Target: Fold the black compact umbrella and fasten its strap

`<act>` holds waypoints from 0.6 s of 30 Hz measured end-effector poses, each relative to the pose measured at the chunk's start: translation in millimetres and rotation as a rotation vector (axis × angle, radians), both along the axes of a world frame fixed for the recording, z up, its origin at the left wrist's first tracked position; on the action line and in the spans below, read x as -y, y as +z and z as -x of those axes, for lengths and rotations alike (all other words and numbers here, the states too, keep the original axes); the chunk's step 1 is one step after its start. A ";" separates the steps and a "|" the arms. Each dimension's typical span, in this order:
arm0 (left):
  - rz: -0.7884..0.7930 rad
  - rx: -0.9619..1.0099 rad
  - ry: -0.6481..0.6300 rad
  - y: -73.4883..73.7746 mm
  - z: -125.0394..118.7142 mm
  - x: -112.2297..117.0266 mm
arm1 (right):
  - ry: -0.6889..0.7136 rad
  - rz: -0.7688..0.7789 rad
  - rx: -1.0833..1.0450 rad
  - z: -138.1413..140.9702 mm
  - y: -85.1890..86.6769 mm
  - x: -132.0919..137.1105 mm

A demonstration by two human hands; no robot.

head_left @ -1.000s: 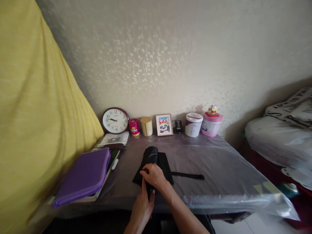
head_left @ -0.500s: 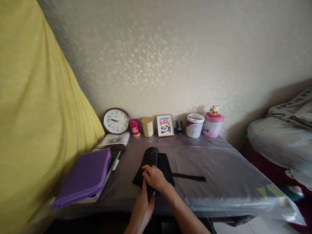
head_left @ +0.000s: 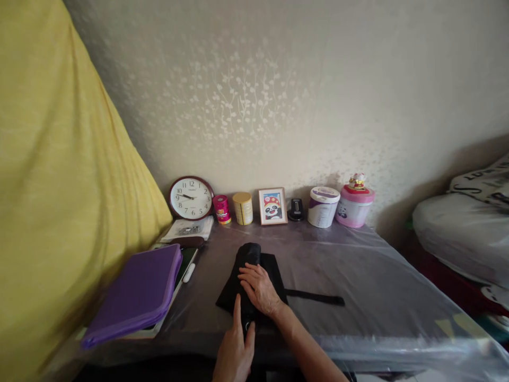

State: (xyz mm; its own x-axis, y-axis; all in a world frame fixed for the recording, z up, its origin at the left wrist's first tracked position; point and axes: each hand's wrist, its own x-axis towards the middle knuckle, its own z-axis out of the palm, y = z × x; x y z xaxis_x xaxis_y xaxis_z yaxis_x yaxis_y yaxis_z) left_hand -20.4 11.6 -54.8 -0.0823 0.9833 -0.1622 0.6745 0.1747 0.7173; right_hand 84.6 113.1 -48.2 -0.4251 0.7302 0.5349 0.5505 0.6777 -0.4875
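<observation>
A black folding umbrella (head_left: 248,254) lies on the table, its handle end toward me and its fabric partly spread to both sides. Its thin black strap (head_left: 318,298) stretches out to the right over the tabletop. With thumb and fingers, my left hand (head_left: 235,350) grips the handle end at the near side, the index finger pointing forward along the fabric. My right hand (head_left: 260,289) rests flat on top of the umbrella, fingers stretched out and pointing left. The handle is mostly hidden between my hands.
A purple folder (head_left: 135,292) lies on books at the left, beside a white marker (head_left: 189,272). Along the wall stand a clock (head_left: 191,199), a pink can (head_left: 221,209), a yellow can (head_left: 243,208), a framed panda picture (head_left: 272,207) and two tubs, one white (head_left: 323,208), one pink (head_left: 353,208).
My right hand has moved forward from near the handle and flattened onto the umbrella's fabric. My left hand has shifted slightly back toward me, still at the handle. The view has shifted slightly.
</observation>
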 end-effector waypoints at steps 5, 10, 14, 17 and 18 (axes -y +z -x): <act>-0.006 0.031 -0.009 2.5 0.3 0.0 | -0.042 0.018 0.050 2.7 -6.9 -45.9; 0.018 0.044 -0.022 5.0 1.0 -0.2 | -0.168 0.097 0.069 3.4 -7.1 -79.6; 0.092 0.121 -0.020 6.1 0.3 1.5 | -0.345 0.240 0.008 -7.3 -7.6 -91.0; 0.111 0.204 0.008 3.7 0.3 2.2 | -0.481 0.326 -0.036 -31.6 -14.1 -90.2; 0.106 0.224 0.015 2.5 0.5 2.0 | -0.520 0.353 -0.051 -41.8 -17.1 -87.9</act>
State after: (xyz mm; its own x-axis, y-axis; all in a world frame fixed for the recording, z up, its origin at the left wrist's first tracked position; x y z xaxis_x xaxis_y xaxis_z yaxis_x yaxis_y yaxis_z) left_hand -21.0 9.5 -52.2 -0.0471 0.9587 -0.2804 0.4974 0.2660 0.8257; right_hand 126.4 201.0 -65.3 0.0530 0.9707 0.2344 0.7351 0.1210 -0.6670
